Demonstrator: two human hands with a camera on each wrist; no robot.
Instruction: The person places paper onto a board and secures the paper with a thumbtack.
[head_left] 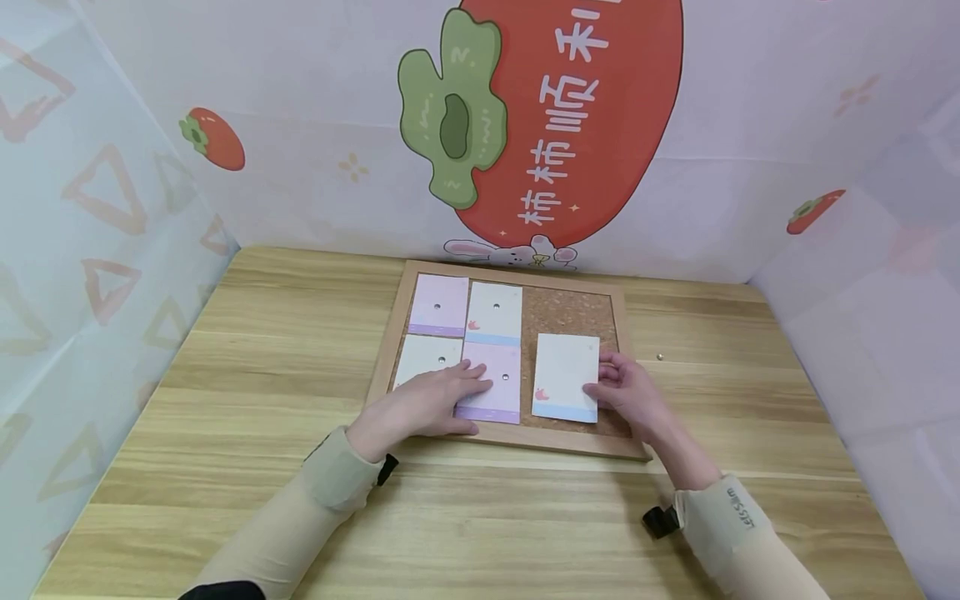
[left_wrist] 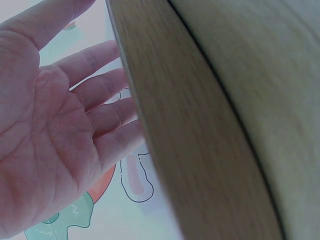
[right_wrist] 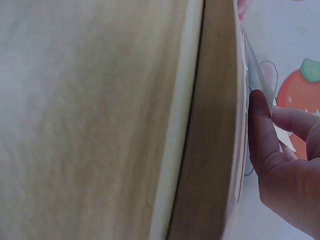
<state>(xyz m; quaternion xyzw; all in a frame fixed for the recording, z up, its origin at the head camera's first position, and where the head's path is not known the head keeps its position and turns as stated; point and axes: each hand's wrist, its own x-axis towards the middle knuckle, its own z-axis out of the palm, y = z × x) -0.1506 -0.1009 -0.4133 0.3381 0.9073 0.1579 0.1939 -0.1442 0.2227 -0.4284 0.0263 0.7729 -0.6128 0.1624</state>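
Note:
A cork board [head_left: 570, 310] with a pale wooden frame lies on the table. My right hand [head_left: 633, 396] pinches the right edge of a white note card [head_left: 564, 375] with a blue bottom band, over the board's right part. The right wrist view shows this card tilted off the board, between thumb and fingers. My left hand [head_left: 427, 402] rests with extended fingers across the lower left white card [head_left: 420, 354] and the lower purple card [head_left: 495, 412], partly hiding both. Above them are another purple card [head_left: 438, 292] and another white card [head_left: 498, 321]. These cards bear silver pins.
One small silver pin [head_left: 660, 357] lies on the wooden table [head_left: 300, 333] to the right of the board. A printed cloth [head_left: 315, 183] with persimmons hangs behind the table and along both sides. Each wrist wears a band with a black camera [head_left: 661, 522].

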